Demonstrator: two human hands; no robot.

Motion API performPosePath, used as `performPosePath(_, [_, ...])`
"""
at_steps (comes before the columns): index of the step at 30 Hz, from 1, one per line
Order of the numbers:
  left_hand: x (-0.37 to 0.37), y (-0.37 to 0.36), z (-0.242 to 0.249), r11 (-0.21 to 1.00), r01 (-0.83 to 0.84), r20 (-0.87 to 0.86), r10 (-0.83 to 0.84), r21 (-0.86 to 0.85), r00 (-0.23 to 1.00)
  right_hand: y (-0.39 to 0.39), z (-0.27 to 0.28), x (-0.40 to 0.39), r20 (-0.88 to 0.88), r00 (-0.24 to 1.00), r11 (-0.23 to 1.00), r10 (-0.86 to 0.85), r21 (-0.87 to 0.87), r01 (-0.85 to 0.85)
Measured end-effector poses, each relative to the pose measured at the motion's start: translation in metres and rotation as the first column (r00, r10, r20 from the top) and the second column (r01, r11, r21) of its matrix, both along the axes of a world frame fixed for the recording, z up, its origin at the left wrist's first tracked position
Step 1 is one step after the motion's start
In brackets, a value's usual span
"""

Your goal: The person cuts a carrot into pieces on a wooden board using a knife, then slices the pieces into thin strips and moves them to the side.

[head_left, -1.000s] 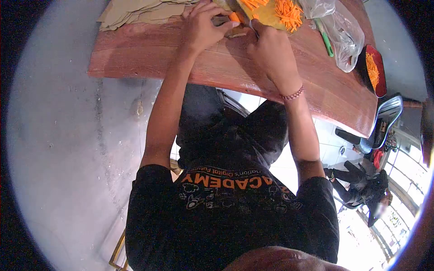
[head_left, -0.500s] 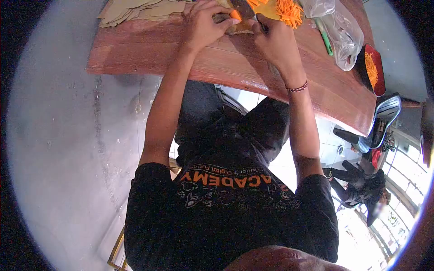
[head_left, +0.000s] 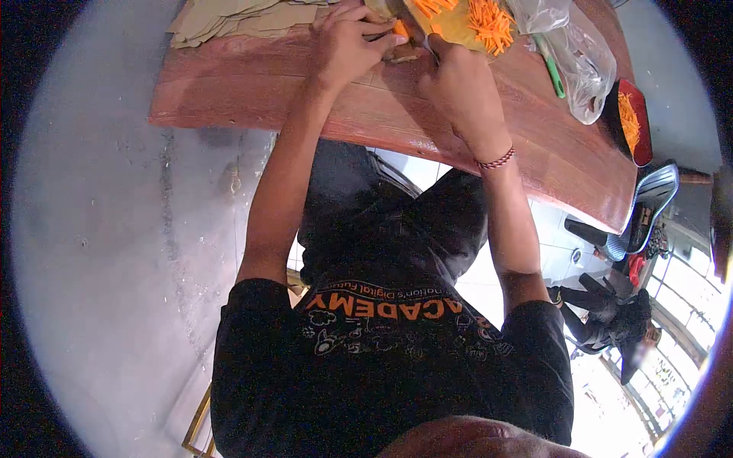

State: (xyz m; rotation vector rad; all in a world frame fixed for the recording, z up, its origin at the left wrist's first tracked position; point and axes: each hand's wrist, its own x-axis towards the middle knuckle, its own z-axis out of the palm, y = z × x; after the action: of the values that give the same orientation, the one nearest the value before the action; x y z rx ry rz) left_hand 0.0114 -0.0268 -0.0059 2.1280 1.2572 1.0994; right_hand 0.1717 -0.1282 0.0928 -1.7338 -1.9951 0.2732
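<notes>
At the table's far side, my left hand (head_left: pixel 353 40) has its fingers bent round a short orange carrot piece (head_left: pixel 400 29). Close to its right, my right hand (head_left: pixel 460 80) is closed on the dark handle of a knife (head_left: pixel 434 44), whose blade is hard to make out here. Thin carrot strips (head_left: pixel 490 25) lie in a pile on a yellowish sheet or board (head_left: pixel 456 29) just beyond my right hand. More strips (head_left: pixel 434 6) lie at the top edge of the view.
Brown paper-like sheets (head_left: pixel 237 19) lie at the table's back left. On the right are a green-handled tool (head_left: pixel 555 76), a clear plastic bag (head_left: pixel 586 72) and a red-black tray (head_left: pixel 643 126) with carrot strips. Another person (head_left: pixel 611 309) is at the far right, beyond a chair (head_left: pixel 655 191).
My right hand has shifted slightly left and toward my body, and its wrist has turned. The knife blade shows less than before. My left hand is nearly where it was, still on the carrot piece.
</notes>
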Motion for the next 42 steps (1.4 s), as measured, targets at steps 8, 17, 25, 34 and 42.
performPosePath(8, [0.001, 0.001, -0.001, 0.987, 0.16, 0.31, -0.142, -0.034, 0.94, 0.028, -0.02, 0.005, -0.024, 0.999, 0.997, -0.026, 0.073, 0.027])
performPosePath(17, [-0.004, 0.003, 0.005, 0.938, 0.087, -0.064, -0.069, 0.336, 0.996, 0.019, -0.016, 0.019, -0.102, 0.995, 0.991, 0.022, 0.132, -0.008])
performPosePath(25, [-0.003, 0.001, -0.001, 0.969, 0.017, -0.037, -0.008, 0.247, 0.999, 0.011, -0.019, 0.015, -0.073, 0.997, 0.995, -0.003, 0.098, 0.01])
performPosePath(34, [-0.004, -0.001, 0.001, 0.975, -0.015, -0.115, 0.042, 0.223, 0.992, 0.008, -0.02, 0.015, -0.118, 0.993, 0.99, 0.005, 0.142, 0.012])
performPosePath(42, [-0.003, 0.003, -0.005, 0.963, 0.012, -0.013, -0.009, 0.268, 1.0, 0.008, -0.02, 0.009, -0.067, 0.998, 0.99, -0.006, 0.14, 0.016])
